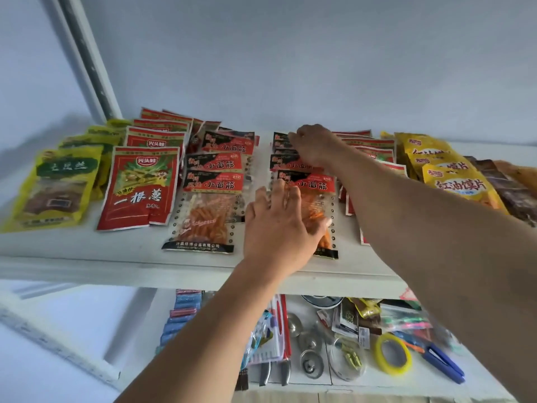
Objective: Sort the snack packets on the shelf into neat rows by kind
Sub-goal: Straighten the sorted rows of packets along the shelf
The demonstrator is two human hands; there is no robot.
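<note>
On the white shelf (116,248) snack packets lie in rows running front to back. Yellow-green packets (55,187) are at the left, then red packets (139,184), then two rows of clear red-and-black packets of orange sticks (207,210). My left hand (279,228) lies flat with straight fingers on the front packet of the right orange-stick row (315,184). My right hand (313,145) reaches to the back of that same row, fingers bent down onto the rear packets (280,139); its grip is not plain. More red packets (374,149) are partly hidden behind my right forearm.
Yellow packets (456,181) and dark brown ones (505,193) fill the shelf's right end. A white upright post (87,59) stands at the back left. The lower shelf holds a yellow tape ring (392,353), blue scissors (444,362), metal lids and stationery.
</note>
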